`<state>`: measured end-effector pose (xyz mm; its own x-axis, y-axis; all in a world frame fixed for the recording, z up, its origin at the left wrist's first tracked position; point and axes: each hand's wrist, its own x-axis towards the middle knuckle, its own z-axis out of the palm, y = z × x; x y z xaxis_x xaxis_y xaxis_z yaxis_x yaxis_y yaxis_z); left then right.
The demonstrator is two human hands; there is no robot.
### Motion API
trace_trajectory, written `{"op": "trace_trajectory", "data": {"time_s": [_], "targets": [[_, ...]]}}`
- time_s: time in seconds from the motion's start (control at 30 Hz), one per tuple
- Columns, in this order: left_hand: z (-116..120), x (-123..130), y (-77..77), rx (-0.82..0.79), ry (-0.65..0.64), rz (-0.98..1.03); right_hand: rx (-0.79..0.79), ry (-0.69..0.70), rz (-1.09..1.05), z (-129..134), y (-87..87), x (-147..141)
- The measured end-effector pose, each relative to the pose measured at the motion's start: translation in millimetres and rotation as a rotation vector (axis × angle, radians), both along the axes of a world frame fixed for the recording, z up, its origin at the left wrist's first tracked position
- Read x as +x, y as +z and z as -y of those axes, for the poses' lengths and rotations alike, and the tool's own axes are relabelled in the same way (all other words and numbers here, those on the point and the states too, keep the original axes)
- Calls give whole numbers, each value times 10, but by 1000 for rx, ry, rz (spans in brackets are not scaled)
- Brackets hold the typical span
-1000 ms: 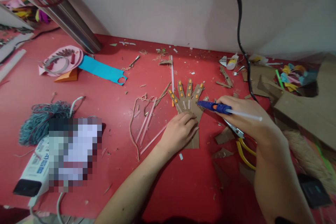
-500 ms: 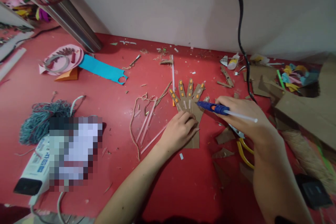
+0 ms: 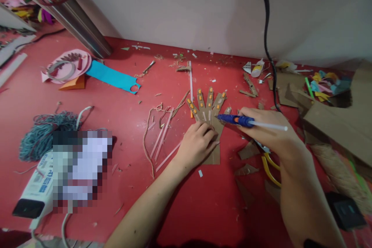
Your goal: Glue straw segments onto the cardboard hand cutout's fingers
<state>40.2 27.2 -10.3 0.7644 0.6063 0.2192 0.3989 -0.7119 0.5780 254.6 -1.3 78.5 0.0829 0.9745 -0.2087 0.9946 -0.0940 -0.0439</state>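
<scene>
As the head view shows, the brown cardboard hand-shaped cutout lies flat on the red tabletop, its long axis running away from the person, its fingers dotted with short orange pieces. The left hand is nearer, resting palm-down on its lower part, fingers loosely bent and close together. The right hand is wrapped around a slim blue glue gun with a whitish rod at its back; this lies crosswise to the cutout, nozzle pointing left at the palm, contact uncertain. Blue lettering marks a white box, too blurred to read.
</scene>
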Motion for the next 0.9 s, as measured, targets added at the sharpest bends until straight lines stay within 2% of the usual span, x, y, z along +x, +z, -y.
{"op": "trace_trajectory", "data": {"time_s": [0.27, 0.53, 0.9], "targets": [[-7, 3, -10, 3, 1, -7, -21, -62, -16, -3, -3, -8], [-9, 9, -14, 35, 9, -23, -142, -123, -29, -40, 65, -59], [-8, 0, -11, 43, 8, -6, -31, -182, 46, -35, 26, -79]]}}
